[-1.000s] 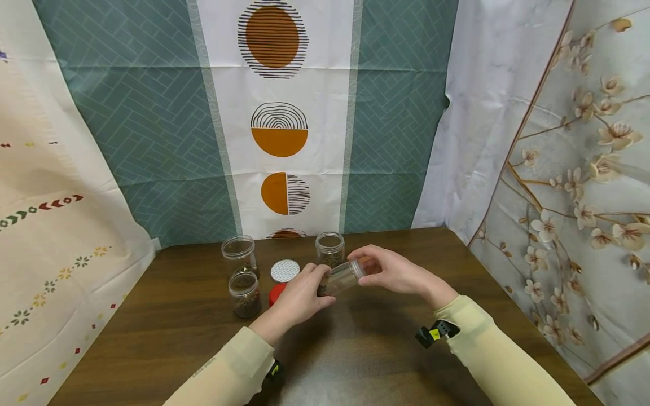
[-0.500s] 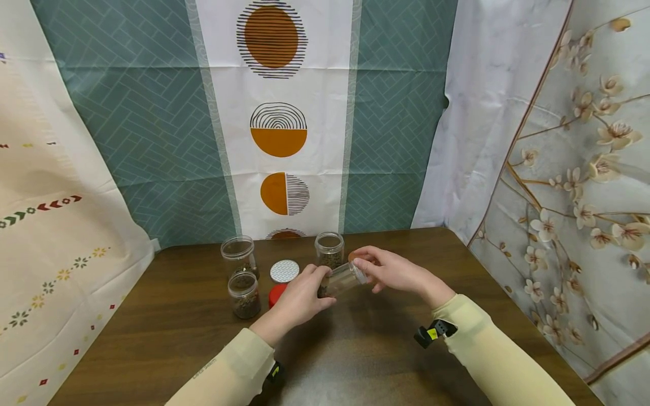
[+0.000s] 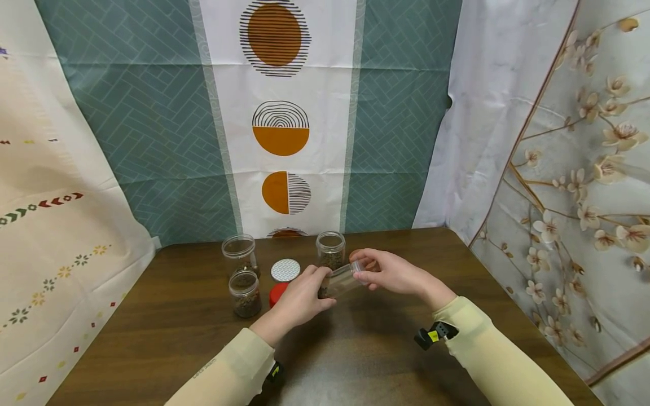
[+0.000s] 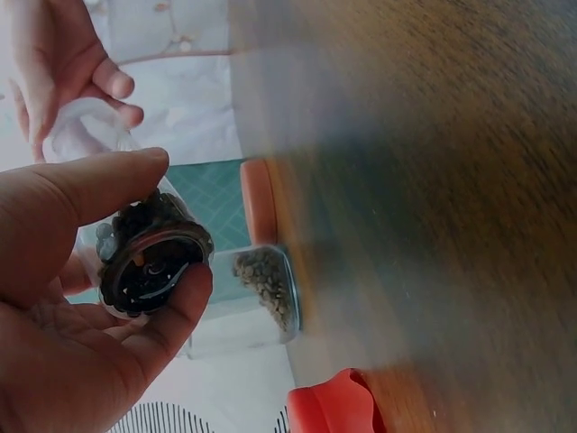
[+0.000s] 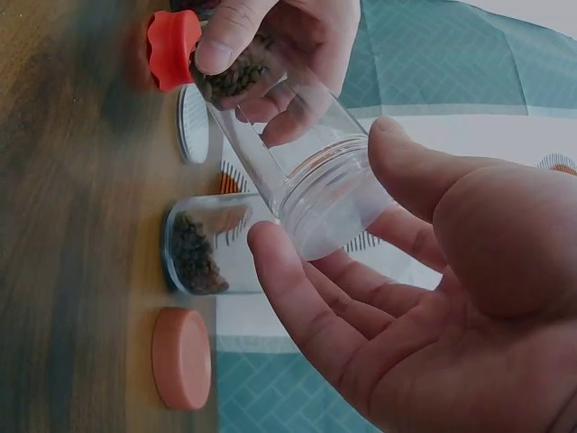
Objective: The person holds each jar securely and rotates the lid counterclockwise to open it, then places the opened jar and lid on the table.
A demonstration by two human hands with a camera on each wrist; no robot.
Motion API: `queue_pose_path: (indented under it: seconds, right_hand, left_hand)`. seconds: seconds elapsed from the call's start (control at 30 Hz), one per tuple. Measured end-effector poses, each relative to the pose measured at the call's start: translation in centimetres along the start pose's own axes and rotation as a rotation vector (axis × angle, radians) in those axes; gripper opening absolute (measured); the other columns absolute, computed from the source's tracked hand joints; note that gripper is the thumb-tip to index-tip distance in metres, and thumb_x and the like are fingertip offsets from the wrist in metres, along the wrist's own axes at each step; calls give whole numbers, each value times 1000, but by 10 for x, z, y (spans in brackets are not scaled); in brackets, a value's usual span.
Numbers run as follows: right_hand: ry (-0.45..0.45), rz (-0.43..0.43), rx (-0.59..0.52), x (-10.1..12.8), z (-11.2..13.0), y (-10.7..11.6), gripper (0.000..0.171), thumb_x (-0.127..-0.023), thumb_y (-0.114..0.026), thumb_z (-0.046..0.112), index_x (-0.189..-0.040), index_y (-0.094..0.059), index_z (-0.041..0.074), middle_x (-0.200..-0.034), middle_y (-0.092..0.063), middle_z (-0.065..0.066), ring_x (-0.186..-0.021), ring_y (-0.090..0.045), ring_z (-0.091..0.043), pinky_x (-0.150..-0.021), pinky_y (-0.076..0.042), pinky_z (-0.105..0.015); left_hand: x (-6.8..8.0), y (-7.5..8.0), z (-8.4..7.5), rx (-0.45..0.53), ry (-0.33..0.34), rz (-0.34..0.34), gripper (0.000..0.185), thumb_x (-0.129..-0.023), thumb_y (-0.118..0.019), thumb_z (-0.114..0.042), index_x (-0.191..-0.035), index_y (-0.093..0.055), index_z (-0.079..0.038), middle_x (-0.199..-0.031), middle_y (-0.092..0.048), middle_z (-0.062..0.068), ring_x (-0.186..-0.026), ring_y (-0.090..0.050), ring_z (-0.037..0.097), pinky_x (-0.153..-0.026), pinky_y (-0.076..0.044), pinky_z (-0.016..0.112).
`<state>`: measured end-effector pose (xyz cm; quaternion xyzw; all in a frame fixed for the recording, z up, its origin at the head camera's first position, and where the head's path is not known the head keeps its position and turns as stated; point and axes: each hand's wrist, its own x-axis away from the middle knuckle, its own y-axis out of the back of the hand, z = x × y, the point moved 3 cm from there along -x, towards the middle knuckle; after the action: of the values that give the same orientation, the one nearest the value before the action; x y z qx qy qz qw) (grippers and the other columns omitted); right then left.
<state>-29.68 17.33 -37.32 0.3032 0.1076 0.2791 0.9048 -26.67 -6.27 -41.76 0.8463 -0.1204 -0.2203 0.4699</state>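
Observation:
Tilted above the table, a clear jar (image 3: 341, 283) holds dark granules at its base. My left hand (image 3: 303, 290) grips it round the bottom, thumb on one side and fingers on the other, as the left wrist view shows. At the upper end sits a clear, screw-type lid (image 5: 338, 212). My right hand (image 3: 393, 272) curls round this lid, thumb (image 5: 388, 149) at its rim and the index fingertip at the opposite edge. Behind stands an open jar (image 3: 330, 256) of brown granules.
Two more lidless jars, one taller (image 3: 238, 254) and one shorter (image 3: 245, 299), stand at the left. A red scalloped lid (image 3: 277, 293) and a white patterned disc (image 3: 285, 270) lie between. Near the right hand is a salmon-coloured lid (image 5: 183, 359).
My right fingers have shifted round the jar's lid end, loosening and then closing in again. The left hand keeps the jar tilted in nearly the same spot.

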Motion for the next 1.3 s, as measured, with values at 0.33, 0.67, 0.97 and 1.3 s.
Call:
queue_pose_path:
  seconds: [0.33, 0.67, 0.97, 1.3]
  right_hand:
    - [63, -17, 64, 3, 0, 3, 48, -105, -79, 20, -149, -62, 12, -134, -66, -13, -113, -72, -33, -89, -62, -44]
    - [73, -57, 86, 9, 1, 7, 47, -104, -81, 19, -148, -65, 14, -137, -65, -8, -120, -70, -29, -100, -59, -51]
    - [90, -97, 80, 11, -3, 14, 47, -104, -81, 20, -148, -66, 16, -139, -64, -8, -119, -71, -31, -95, -59, -46]
    - [48, -133, 118, 15, -15, 21, 48, -106, -79, 23, -149, -62, 10, -144, -62, -15, -120, -71, -32, -93, -60, -48]
  left_hand:
    - [-1, -2, 0, 4, 21, 15, 57, -91, -94, -23, -138, -65, -7, -119, -62, 10, -94, -61, 23, -87, -57, 46]
    - [-2, -1, -1, -5, 32, 17, 57, -90, -95, -24, -136, -66, -6, -121, -64, 11, -97, -64, 24, -89, -59, 48]
    - [-3, 0, 3, 22, 31, 8, 52, -89, -95, -22, -130, -67, -7, -115, -67, 9, -101, -65, 24, -90, -58, 49]
    - [-8, 1, 8, 92, 45, 7, 54, -89, -94, -22, -130, -64, -3, -117, -75, 12, -107, -71, 29, -95, -58, 51]
